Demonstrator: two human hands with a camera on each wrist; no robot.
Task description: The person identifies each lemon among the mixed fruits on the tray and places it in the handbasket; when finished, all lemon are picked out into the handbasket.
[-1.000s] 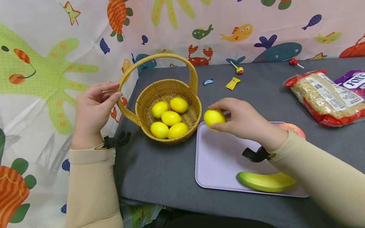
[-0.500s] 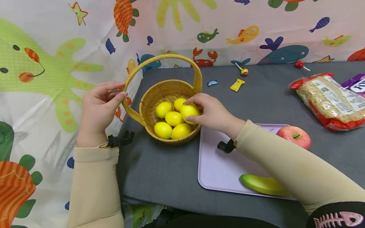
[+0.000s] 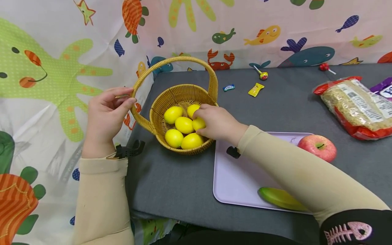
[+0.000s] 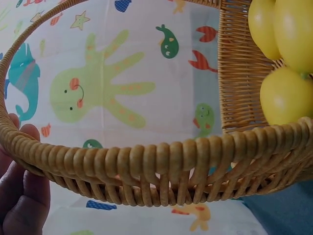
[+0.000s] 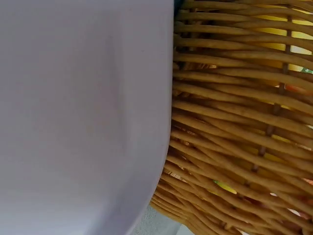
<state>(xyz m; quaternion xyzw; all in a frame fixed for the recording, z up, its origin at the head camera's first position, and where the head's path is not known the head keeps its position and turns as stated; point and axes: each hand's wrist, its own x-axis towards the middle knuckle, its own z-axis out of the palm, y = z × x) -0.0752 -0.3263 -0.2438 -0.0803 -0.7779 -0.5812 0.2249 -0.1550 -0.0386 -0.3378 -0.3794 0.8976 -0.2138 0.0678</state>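
My left hand (image 3: 105, 117) pinches the side of the arched handle (image 3: 180, 59) of a round wicker basket (image 3: 183, 91). In the left wrist view, the fingertips (image 4: 34, 188) curl around that handle. Inside the basket, my right hand (image 3: 218, 122) holds a yellow lemon (image 3: 199, 124) among several other lemons (image 3: 183, 125). Part of the held lemon is hidden by the fingers. From the right wrist, only the basket's woven outer wall (image 5: 234, 117) and the tray's edge appear; the hand is out of that view.
Right of the basket lies a lilac tray (image 3: 232, 180) with an apple (image 3: 318, 147) and a banana (image 3: 280, 198). Farther back are a yellow candy (image 3: 256, 90), a blue-wrapped candy (image 3: 228, 87), two lollipops (image 3: 262, 75) and a plastic food bag (image 3: 356, 107).
My right hand has carried the lemon left from above the tray into the basket and lowered it among the others. The left hand keeps its grip on the handle.
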